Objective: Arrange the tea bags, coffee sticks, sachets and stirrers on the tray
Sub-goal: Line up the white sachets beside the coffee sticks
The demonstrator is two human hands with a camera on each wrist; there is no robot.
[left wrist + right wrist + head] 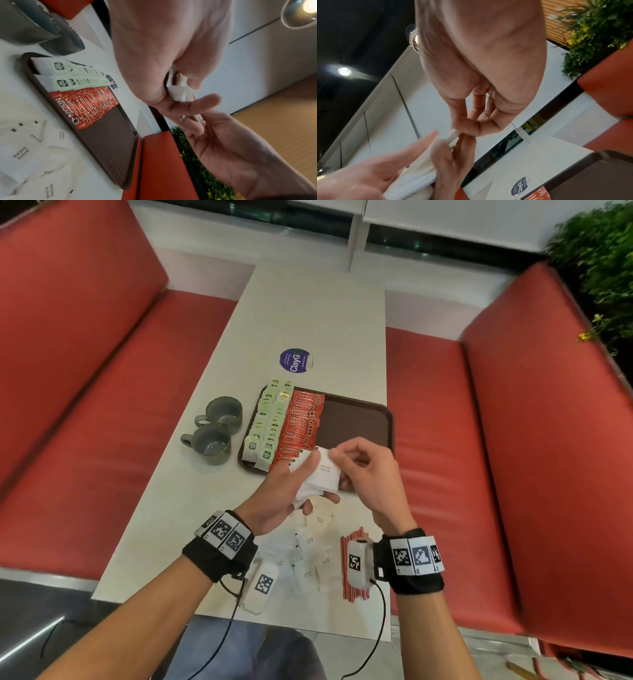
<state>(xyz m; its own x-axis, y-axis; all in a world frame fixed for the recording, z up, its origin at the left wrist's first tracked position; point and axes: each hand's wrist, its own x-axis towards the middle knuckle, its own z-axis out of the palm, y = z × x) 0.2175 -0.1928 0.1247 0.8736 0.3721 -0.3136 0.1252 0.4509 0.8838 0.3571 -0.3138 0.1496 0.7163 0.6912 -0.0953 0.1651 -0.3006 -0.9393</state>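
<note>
A brown tray lies on the white table, with green tea bags in two rows at its left and red coffee sticks beside them. Its right half is bare. Just in front of the tray, my left hand grips a stack of white sugar sachets. My right hand pinches the top of that stack. More sugar sachets lie loose on the table under my wrists. Red stirrers lie at the near right, partly hidden by my right wrist camera.
Two grey mugs stand left of the tray. A round blue sticker is on the table beyond it. Red bench seats flank the table on both sides. A green plant stands at the far right.
</note>
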